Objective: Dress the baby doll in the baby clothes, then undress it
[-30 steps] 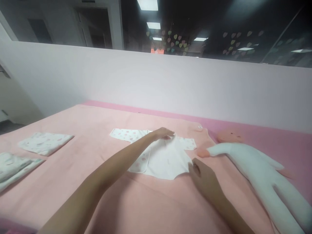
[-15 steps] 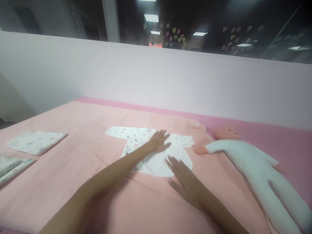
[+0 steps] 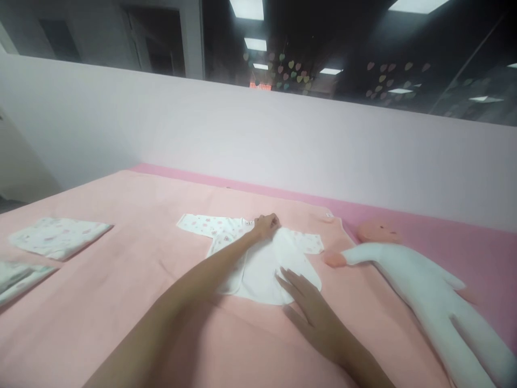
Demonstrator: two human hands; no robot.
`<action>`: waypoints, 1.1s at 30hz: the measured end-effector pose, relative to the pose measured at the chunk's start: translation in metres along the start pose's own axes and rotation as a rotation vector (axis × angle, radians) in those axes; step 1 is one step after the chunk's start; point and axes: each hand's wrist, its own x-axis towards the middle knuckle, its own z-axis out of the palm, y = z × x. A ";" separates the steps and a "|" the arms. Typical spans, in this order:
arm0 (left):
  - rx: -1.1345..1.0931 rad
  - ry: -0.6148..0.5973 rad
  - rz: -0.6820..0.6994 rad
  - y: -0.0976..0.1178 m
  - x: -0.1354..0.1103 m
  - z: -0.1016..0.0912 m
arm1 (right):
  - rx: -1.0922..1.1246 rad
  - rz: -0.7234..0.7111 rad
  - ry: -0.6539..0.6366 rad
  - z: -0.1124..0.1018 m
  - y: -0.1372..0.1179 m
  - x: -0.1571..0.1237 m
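Observation:
A small white baby shirt (image 3: 266,269) with a coloured print on its sleeves lies spread open, its plain inner side partly showing. At its neckline my left hand (image 3: 267,226) is closed, fingers curled on the upper edge of the fabric; the fingertips are partly hidden. My right hand (image 3: 309,307) lies open with fingers stretched out over the shirt's lower right part. To the right lies a baby doll (image 3: 420,275) in a pale body, its hand close to the shirt's right sleeve.
A peach-coloured sheet (image 3: 121,302) covers the pink padded surface (image 3: 464,231) beneath. Two folded printed cloths, an upper one (image 3: 60,236) and a lower one (image 3: 20,277), lie at the left. Behind stands a white low wall (image 3: 242,134) with dark glass above.
My left hand has gone from lying flat on the shirt to curled fingers at its neckline. The right hand stays spread at the lower edge. The view has tilted slightly up.

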 end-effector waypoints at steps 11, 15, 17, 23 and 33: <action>-0.102 0.295 0.063 -0.006 -0.011 0.013 | 0.040 -0.125 0.133 0.024 0.024 0.004; -0.146 0.419 0.047 -0.010 -0.005 -0.004 | 0.080 -0.159 0.208 0.031 0.031 0.006; -0.173 0.437 0.000 -0.009 -0.002 -0.025 | 0.105 -0.119 0.269 0.031 0.030 0.003; -0.247 0.541 -0.128 0.009 -0.018 -0.096 | 0.208 0.058 0.449 0.014 0.013 -0.003; 0.286 -0.120 -0.250 -0.006 -0.099 -0.077 | 0.180 0.187 0.209 -0.004 -0.073 0.050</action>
